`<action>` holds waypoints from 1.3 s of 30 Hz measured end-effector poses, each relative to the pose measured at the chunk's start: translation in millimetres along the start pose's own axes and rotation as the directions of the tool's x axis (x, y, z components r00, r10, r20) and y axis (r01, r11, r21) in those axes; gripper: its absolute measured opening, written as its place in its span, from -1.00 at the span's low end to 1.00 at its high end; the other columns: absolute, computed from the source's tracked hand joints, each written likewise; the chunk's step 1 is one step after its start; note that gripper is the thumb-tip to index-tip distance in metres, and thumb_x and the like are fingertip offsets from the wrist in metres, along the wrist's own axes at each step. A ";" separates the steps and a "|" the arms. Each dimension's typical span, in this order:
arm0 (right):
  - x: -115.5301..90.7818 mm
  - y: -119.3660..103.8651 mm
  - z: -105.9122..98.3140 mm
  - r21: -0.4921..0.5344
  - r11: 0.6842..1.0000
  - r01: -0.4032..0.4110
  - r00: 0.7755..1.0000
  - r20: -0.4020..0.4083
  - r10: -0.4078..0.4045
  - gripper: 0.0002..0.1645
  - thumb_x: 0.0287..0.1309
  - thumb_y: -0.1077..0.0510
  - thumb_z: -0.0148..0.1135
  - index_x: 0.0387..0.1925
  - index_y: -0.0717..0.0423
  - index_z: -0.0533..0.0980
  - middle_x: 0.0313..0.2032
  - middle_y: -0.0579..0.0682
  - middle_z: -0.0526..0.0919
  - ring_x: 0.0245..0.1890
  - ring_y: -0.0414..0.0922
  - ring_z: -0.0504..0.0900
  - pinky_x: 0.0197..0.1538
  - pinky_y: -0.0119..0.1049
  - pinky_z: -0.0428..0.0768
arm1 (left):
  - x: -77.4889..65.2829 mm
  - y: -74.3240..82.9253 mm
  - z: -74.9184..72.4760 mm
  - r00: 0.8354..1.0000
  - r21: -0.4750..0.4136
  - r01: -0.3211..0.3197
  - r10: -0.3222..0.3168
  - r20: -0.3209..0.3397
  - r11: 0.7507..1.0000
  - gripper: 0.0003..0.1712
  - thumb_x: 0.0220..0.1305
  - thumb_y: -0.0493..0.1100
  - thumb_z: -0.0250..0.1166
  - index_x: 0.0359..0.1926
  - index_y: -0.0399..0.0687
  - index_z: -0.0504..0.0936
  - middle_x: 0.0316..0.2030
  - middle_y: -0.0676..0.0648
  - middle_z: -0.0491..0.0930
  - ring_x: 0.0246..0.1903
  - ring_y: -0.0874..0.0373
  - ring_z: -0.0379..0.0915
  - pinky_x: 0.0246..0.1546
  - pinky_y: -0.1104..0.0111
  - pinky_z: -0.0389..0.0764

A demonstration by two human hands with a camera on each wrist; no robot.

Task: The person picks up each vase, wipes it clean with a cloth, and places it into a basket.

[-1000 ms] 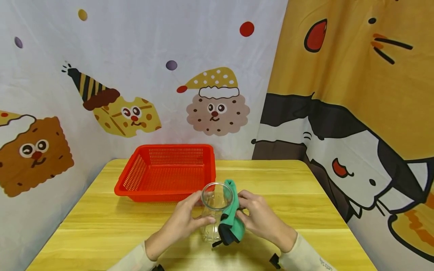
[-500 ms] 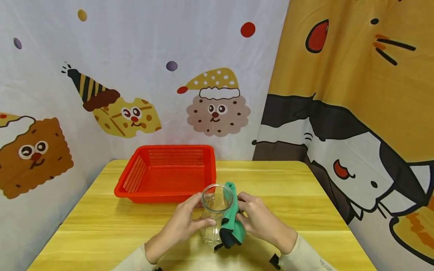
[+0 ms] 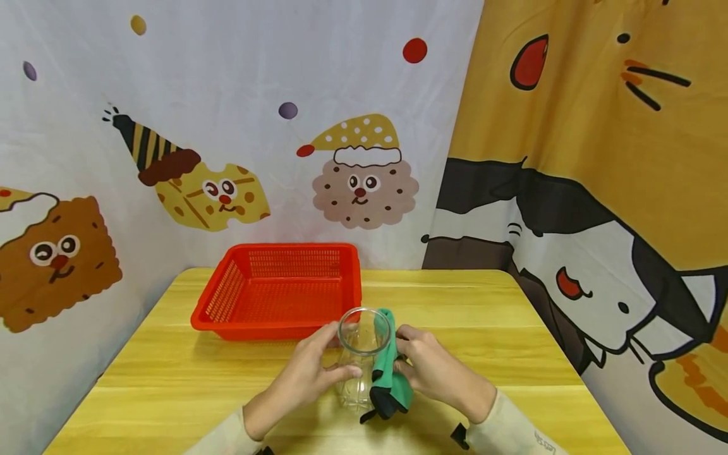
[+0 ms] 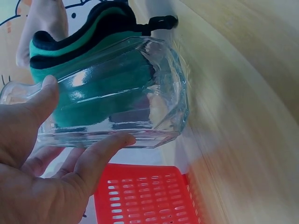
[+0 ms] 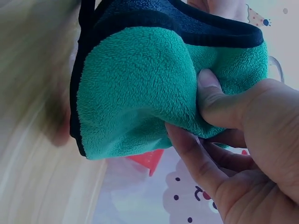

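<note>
A clear glass jar (image 3: 355,373) with a round open mouth and faceted sides stands upright near the front of the table. My left hand (image 3: 313,363) holds it from the left, thumb on the near side and fingers behind, as the left wrist view of the jar (image 4: 117,93) also shows. On the jar's right side lies a folded green terry cloth (image 3: 392,379) with black edging and a dark loop. My right hand (image 3: 435,370) pinches this cloth (image 5: 135,84) between thumb and fingers, against the glass.
A red perforated plastic basket (image 3: 292,297) sits behind the jar, at the back left of the wooden table (image 3: 466,303). Curtains (image 3: 352,76) with cartoon prints hang behind and at both sides.
The cloth has slid slightly down along the jar's right side, with my right hand still pinching it. The jar and my left hand stay nearly in place.
</note>
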State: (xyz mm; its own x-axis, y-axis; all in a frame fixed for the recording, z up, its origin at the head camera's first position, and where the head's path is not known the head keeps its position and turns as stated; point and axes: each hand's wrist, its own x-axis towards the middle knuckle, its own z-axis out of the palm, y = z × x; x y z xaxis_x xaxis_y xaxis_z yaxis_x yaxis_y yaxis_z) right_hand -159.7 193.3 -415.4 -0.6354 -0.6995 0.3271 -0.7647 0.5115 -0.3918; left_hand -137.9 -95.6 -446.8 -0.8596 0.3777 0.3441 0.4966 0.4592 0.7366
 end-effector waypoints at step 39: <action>-10.1 28.6 28.7 0.013 0.994 -0.104 0.971 0.219 0.099 -0.79 0.37 0.30 0.66 -0.01 0.05 0.90 -0.05 0.01 0.92 -0.01 -0.23 0.87 -0.01 -0.63 0.82 | 0.2 -1.1 1.3 1.000 -0.046 0.018 -0.019 -0.003 0.999 -0.14 0.31 -0.03 0.75 0.54 -0.04 0.60 0.33 -0.19 0.82 0.26 -0.25 0.86 0.28 -0.15 0.91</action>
State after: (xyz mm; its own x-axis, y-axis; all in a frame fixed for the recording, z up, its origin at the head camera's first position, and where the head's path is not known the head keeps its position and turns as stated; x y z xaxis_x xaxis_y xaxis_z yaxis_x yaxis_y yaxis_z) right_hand -172.1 200.6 -454.6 -0.6690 -0.7378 0.0903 -0.6928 0.5749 -0.4352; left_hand -138.4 -95.0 -448.3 -0.8691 0.3669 0.3319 0.4746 0.4288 0.7687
